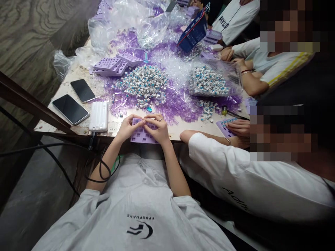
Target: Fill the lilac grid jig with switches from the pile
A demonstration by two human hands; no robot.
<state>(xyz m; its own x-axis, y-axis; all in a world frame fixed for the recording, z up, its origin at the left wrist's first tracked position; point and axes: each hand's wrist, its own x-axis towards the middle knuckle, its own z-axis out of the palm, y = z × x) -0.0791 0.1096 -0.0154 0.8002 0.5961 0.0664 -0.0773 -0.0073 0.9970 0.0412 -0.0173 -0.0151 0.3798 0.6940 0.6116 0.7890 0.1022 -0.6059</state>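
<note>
A light purple tray with square holes (142, 136) rests at the table's front edge, close to my body. My left hand (131, 127) is closed on the tray's left side, its thumb lying over the top. My right hand (159, 129) reaches over the tray's right part with fingers bent and pinched near the far edge; whatever is between its fingertips is hidden. The fingertips of both hands come close together over the tray. Just beyond them is a heap of small white and blue pieces (145, 83), with a small teal piece (149, 109) at its near side.
Clear purple plastic pieces (172, 108) spread around the heap. Stacked purple trays (110, 65), two phones (70, 108) and a white power bank (98, 116) with a black cable lie left. A filled clear bag (209, 82) and blue basket (192, 33) stand right. Co-workers sit along the right.
</note>
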